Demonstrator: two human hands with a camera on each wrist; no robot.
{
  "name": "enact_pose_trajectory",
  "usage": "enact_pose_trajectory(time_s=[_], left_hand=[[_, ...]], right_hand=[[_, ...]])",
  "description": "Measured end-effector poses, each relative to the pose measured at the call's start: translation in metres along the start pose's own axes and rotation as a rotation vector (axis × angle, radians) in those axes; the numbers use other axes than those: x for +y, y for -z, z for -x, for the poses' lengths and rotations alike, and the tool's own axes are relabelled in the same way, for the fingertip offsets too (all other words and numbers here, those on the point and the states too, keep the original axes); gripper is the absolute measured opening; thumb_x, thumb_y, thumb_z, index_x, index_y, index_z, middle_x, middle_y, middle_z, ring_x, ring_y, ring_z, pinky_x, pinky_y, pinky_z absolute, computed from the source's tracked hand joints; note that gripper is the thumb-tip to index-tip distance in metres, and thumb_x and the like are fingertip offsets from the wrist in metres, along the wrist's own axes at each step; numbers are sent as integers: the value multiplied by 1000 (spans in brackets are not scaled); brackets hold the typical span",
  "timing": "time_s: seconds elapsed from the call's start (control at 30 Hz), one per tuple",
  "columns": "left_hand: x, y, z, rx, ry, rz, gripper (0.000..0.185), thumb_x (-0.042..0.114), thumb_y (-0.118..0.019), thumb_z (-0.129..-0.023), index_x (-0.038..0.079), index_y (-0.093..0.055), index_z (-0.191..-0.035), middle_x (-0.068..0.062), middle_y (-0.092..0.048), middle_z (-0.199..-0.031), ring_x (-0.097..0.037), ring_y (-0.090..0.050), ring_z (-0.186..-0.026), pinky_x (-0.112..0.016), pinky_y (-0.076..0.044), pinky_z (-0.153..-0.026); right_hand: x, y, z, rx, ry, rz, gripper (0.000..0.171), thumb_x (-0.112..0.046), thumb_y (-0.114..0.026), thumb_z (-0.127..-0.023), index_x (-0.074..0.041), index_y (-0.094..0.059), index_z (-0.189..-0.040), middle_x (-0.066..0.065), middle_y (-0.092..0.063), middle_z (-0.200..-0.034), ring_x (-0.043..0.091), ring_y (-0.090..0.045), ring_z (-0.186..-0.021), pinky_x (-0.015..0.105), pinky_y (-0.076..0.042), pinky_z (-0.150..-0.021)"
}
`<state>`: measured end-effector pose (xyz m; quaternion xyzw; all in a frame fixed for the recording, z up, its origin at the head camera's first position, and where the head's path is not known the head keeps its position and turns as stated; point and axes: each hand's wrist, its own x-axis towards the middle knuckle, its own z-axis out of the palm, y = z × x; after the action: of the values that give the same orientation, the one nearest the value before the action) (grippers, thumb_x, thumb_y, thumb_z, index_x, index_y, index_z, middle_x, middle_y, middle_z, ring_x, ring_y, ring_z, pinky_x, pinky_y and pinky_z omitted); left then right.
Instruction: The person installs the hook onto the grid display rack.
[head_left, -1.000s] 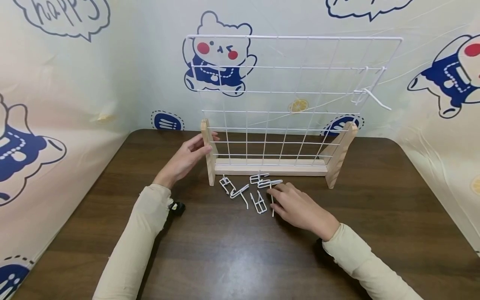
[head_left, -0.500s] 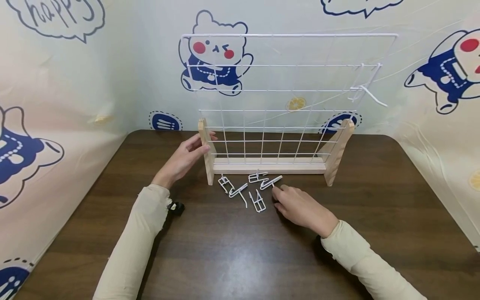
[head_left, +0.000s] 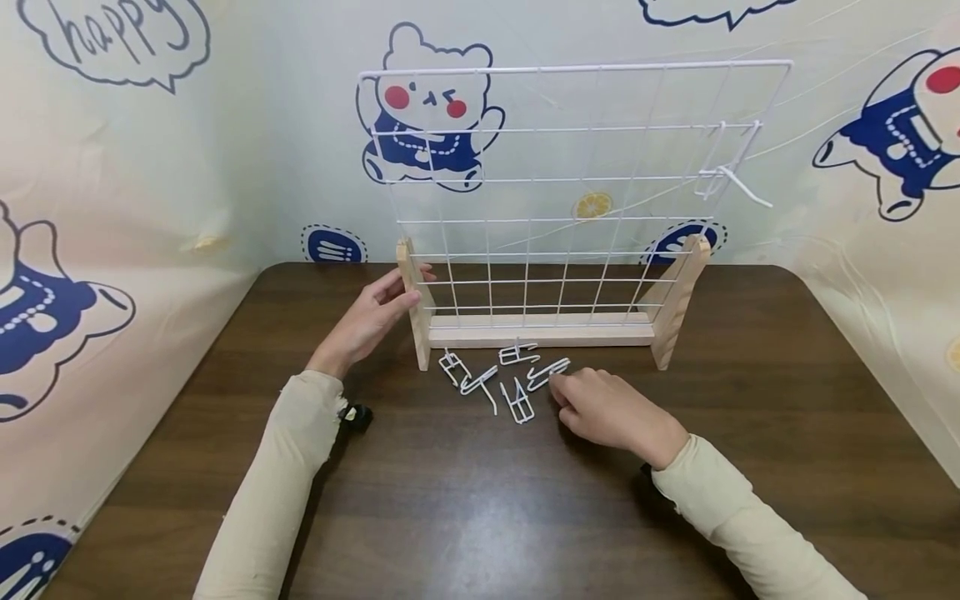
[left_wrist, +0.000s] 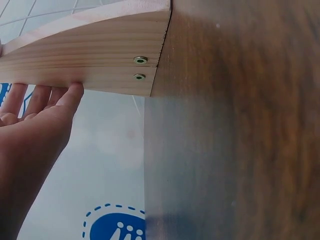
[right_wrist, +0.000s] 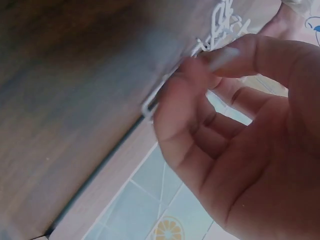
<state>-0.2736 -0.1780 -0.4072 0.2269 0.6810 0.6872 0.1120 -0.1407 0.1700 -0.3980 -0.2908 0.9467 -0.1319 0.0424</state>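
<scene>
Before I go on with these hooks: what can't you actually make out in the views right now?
- Right hand grip on the nearest hook: head view, fingers cover the contact; right wrist view blurred.
- Count of loose hooks: head view, overlapping, too small.
- Wire grid: left wrist view shows only the wooden foot.

The one word that can be read is "happy", handwritten in dark blue inside a speech bubble (head_left: 112, 42) printed on the backdrop (head_left: 247, 150), upper left of the head view; a second bubble (head_left: 712, 10) at the upper edge, right of centre, is cut off and shows no readable writing; the wrist views show no writing, label, brand or number
</scene>
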Motion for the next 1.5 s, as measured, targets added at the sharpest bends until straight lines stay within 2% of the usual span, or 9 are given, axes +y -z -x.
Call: enact_pose_trajectory(time_s=[0.27,0.37,0.47,0.6,0.77,0.97,1.17,1.3,1.5], left_hand=[[-1,-1,-1,-1,0,-3,45,15,-54,-104,11,-44,-147,-22,-38,-150,-26,-36,-139,-52,-20,-119],[-2,0,0,3,4,-5,45,16,-54,-103,12,-45,-147,-18,-40,-150,-26,-36,-139,-52,-20,-119],[-2,1,1,8,4,-4,45,17,-55,-103,12,-45,-147,-16,-42,-149,-26,-36,-139,-51,-20,-119],[-2,1,1,10,0,2,45,16,-54,-103,12,-45,-147,-18,-41,-149,-26,-36,-139,-50,-20,-120],[-2,1,1,8,3,9,47,16,-54,-103,10,-43,-148,-23,-37,-151,-26,-36,-139,-50,-19,-120],[-2,0,0,0,4,9,49,16,-54,-103,7,-40,-150,-21,-37,-152,-26,-35,-140,-50,-19,-120],[-2,0,-1,0,0,22,49,15,-55,-103,7,-41,-149,-24,-35,-152,-26,-36,-140,-50,-20,-120],[-2,0,-2,3,1,34,46,15,-55,-103,10,-45,-147,-23,-38,-150,-25,-37,-140,-49,-21,-120],[-2,0,-2,-4,-4,29,45,15,-55,-103,10,-45,-147,-22,-38,-151,-26,-36,-140,-51,-19,-120]], right_hand=[[0,4,0,15,3,-13,25,-3,-62,-86,-16,-53,-66,-6,-46,-58,10,-43,-54,29,-39,-50],[-1,6,-1,37,19,-33,20,-5,-61,-89,-14,-62,-72,-6,-50,-60,8,-46,-54,28,-42,-52],[-1,11,-1,57,29,-67,13,-8,-60,-93,-9,-70,-85,-6,-57,-66,5,-48,-56,27,-46,-56],[0,18,-1,94,46,-99,14,-17,-62,-97,-7,-73,-98,-8,-61,-71,1,-51,-59,27,-50,-62],[3,28,0,185,49,-114,20,-25,-61,-100,-11,-73,-96,-11,-58,-68,2,-50,-58,26,-49,-60],[6,39,4,261,-1,-134,21,-28,-58,-102,-11,-69,-97,-10,-55,-66,5,-49,-57,27,-45,-55],[12,44,5,380,-36,-125,16,-20,-60,-100,-8,-69,-100,-4,-62,-71,8,-52,-58,29,-47,-56],[16,45,4,456,-3,-138,12,-12,-63,-97,-4,-72,-101,2,-71,-81,10,-61,-67,32,-53,-63],[22,51,5,531,55,-146,14,-5,-65,-94,-1,-75,-103,10,-75,-90,13,-67,-69,34,-56,-61]])
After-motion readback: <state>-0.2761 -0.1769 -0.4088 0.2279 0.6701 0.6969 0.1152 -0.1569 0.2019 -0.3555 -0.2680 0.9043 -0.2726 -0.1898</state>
